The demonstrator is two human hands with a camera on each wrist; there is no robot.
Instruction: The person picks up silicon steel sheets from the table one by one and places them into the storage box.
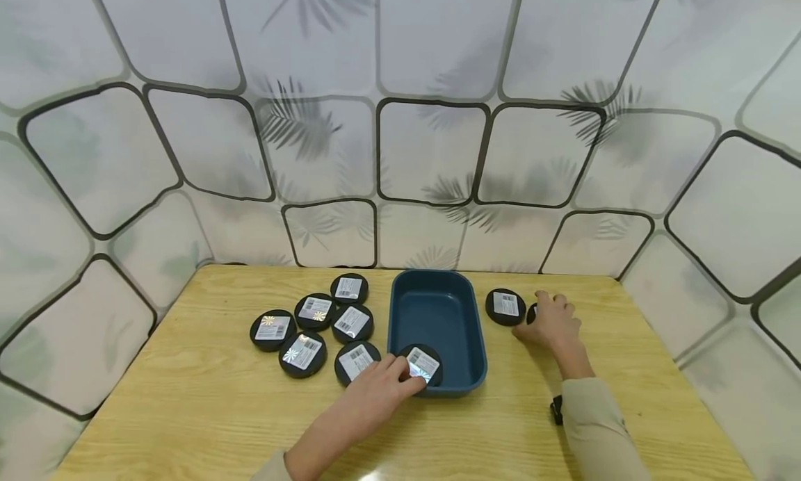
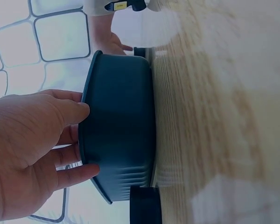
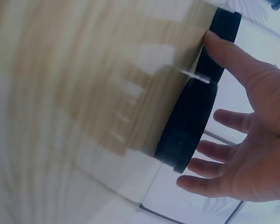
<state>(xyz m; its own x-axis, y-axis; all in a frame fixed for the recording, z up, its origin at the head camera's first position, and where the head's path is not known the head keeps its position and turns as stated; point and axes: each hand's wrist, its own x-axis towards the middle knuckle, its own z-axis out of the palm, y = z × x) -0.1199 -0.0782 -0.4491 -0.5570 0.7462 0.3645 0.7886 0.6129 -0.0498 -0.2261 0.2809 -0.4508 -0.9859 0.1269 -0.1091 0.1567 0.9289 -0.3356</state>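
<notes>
My left hand (image 1: pixel 378 390) reaches over the near left corner of a blue rectangular bin (image 1: pixel 444 321). A flat round black container (image 1: pixel 425 361) with a white barcode label lies in that corner, partly covered by my thumb and fingertips. In the left wrist view my fingers are spread at the bin's rim (image 2: pixel 86 77), and the bin's wall hides the container. My right hand (image 1: pixel 553 321) hovers around another black container (image 3: pixel 186 126) on the table, thumb to its left, other fingers loosely extended above it. Close on its left sits a further labelled black container (image 1: pixel 505 307).
Left of the bin several more black containers (image 1: pixel 302 354) lie in a loose cluster on the wooden table (image 1: pixel 206 397). One black container (image 1: pixel 353 359) is close beside the bin, near my left hand. A patterned curtain (image 1: pixel 432 154) surrounds the table's back and sides.
</notes>
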